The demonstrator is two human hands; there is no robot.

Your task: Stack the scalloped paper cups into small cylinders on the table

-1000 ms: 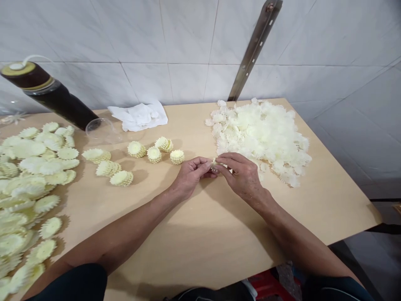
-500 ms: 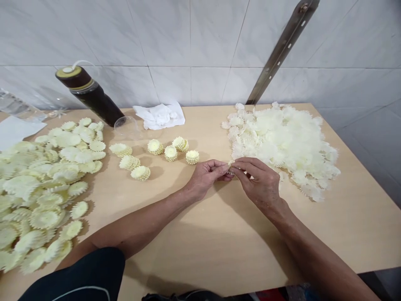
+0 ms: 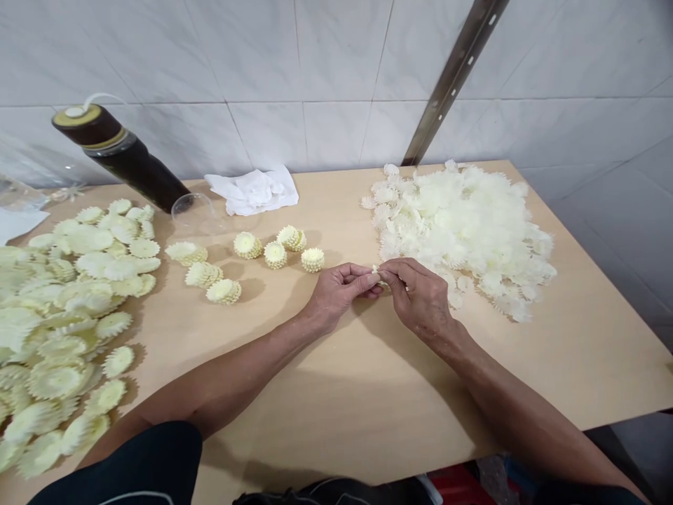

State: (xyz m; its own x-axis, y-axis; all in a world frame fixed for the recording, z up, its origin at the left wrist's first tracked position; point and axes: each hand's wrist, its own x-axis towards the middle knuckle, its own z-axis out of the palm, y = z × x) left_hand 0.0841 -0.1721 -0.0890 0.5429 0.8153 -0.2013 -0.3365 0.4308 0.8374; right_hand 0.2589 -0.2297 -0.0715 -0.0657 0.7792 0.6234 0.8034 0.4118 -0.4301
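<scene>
My left hand (image 3: 336,294) and my right hand (image 3: 418,291) meet above the middle of the table, fingertips pinched together. Between them is a small pale-yellow petal piece (image 3: 375,269), mostly hidden by the fingers. Just right of the hands spreads a heap of thin, translucent petal discs (image 3: 467,228) with toothed edges. Several small layered flower stacks (image 3: 313,260) stand to the left of my left hand, some upright and some tipped over. Farther left lies a large pile of thicker pale-yellow toothed flower discs (image 3: 63,344).
A dark bottle (image 3: 139,168) with a yellow-topped lid stands at the back left. Beside it are a clear round plastic lid (image 3: 193,212) and a crumpled white tissue (image 3: 255,191). A slotted metal strip (image 3: 446,91) runs up the tiled wall behind the table (image 3: 336,393).
My view has swung slightly to the right, so things appear farther left. Both hands stay together on the small piece, with the right fingers slightly shifted.
</scene>
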